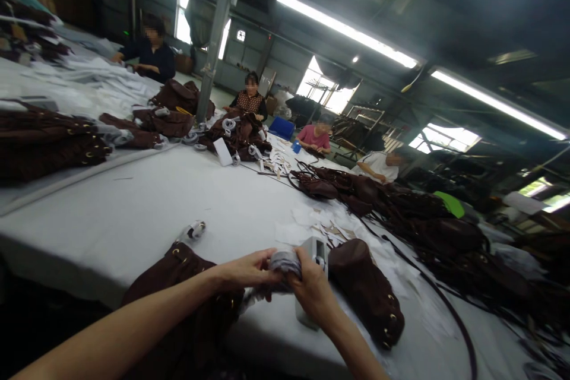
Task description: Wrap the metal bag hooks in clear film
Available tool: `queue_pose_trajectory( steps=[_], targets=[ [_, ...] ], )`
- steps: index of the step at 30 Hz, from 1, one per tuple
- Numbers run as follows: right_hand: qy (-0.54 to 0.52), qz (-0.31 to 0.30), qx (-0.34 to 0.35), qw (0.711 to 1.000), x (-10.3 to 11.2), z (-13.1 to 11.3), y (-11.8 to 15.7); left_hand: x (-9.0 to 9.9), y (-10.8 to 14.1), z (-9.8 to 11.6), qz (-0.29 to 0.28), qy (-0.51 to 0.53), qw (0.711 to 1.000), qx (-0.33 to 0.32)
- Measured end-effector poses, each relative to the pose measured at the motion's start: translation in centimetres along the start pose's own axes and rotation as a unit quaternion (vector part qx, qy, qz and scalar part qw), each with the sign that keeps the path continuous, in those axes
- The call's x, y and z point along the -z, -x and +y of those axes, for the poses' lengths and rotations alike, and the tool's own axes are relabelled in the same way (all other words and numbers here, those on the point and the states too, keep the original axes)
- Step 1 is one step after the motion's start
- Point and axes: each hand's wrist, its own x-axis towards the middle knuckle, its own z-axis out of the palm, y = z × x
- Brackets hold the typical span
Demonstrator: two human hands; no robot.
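Observation:
Between my two hands is a coiled bundle wrapped in translucent plastic (285, 261), probably a strap; the wrapping hides what is inside. My left hand (249, 268) pinches its left side, and my right hand (309, 282) closes around its right side. A plastic-wrapped tail runs down from it towards a dark brown bag (173, 273) at the table's near edge, partly covered by my left forearm. From this bag's top sticks out another wrapped piece with a metal ring (195, 230). Behind my right hand stands a pale grey box-like device (307, 316). Right of it lies another brown bag (369, 291) with brass eyelets.
Brown bags (48, 142) are heaped at left, more around the metal post (218, 35), and a long pile (401, 208) at right. Paper scraps (276, 160) and a long dark strap (445, 303) lie on the white table (214, 190). Several people work beyond.

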Motion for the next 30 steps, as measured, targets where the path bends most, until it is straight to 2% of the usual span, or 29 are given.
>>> queue_pose_trajectory(
  steps=[3, 6, 12, 17, 21, 24, 28, 30],
  targets=[
    [0.050, -0.046, 0.017, 0.998, 0.5, -0.2, -0.3, 0.0, -0.1, -0.5, 0.018, -0.046, 0.999, -0.017],
    [0.050, -0.059, 0.023, 0.997, 0.7, -0.4, -0.5, 0.0, -0.5, -0.9, 0.048, -0.087, 0.994, -0.052],
    [-0.091, 0.039, -0.021, 0.995, -1.0, 0.2, -0.2, 0.1, -0.9, -1.9, 0.113, -0.058, 0.990, -0.067],
    [-0.129, 0.036, -0.058, 0.989, -2.3, 0.8, 0.1, 0.7, 0.1, -2.6, 0.065, -0.036, 0.997, -0.030],
    [-0.148, 0.018, -0.044, 0.988, -2.4, 0.8, -0.3, 0.9, 0.8, -4.2, 0.018, -0.025, 0.999, -0.028],
    [-0.158, -0.013, -0.033, 0.987, -2.3, 0.7, -0.6, 1.1, 0.9, -5.1, -0.008, 0.031, 0.999, -0.037],
    [-0.171, -0.008, -0.037, 0.985, -2.4, 0.7, -0.9, 1.6, 1.3, -4.5, -0.016, 0.087, 0.996, 0.010],
    [-0.178, 0.009, -0.049, 0.983, -2.6, 0.7, -0.9, 1.7, 1.4, -4.0, 0.006, 0.106, 0.994, 0.039]
  ],
)
